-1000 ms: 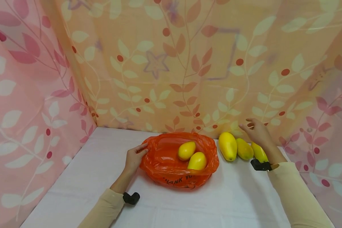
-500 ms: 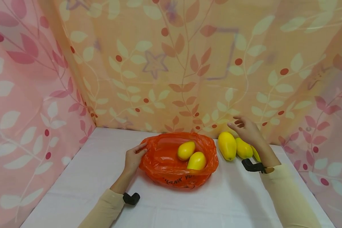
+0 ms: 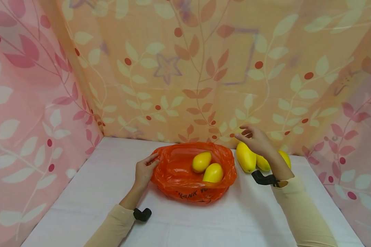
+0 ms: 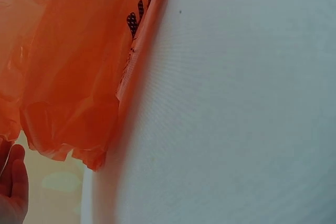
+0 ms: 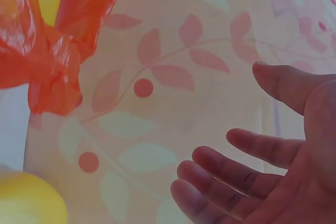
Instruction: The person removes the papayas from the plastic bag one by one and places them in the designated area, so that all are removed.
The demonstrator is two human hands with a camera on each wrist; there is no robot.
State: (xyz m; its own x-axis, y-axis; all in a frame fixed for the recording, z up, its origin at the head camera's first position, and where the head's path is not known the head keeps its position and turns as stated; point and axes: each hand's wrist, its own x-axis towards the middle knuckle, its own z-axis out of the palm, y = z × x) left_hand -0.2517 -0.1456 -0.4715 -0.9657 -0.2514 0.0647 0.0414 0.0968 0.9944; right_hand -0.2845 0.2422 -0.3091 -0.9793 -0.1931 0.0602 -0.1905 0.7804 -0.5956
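Observation:
A red plastic bag (image 3: 176,168) stands with its mouth spread wide, black lettering on its front. Inside lie two yellow mango-like fruits, one farther back (image 3: 201,162) and one nearer the front (image 3: 213,173). My left hand (image 3: 144,171) pinches the bag's left rim; in the left wrist view only some fingers (image 4: 18,182) show. My right hand (image 3: 256,140) hovers above the fruits right of the bag, its fingers spread and holding nothing. Beneath it are a large oblong yellow fruit (image 3: 246,158), a smaller one (image 3: 262,163) partly hidden, and a third (image 3: 285,159) behind the wrist.
White cloth covers the table (image 3: 185,226). A leaf-patterned curtain (image 3: 170,103) hangs along its back edge, with pink patterned cloth (image 3: 27,120) at the left side and more at the right. A black wrist device (image 3: 263,178) juts from the right wrist.
My right hand has moved left over the loose fruits, fingers staying apart, uncovering more of the rightmost fruit. The left hand and the bag have stayed in place.

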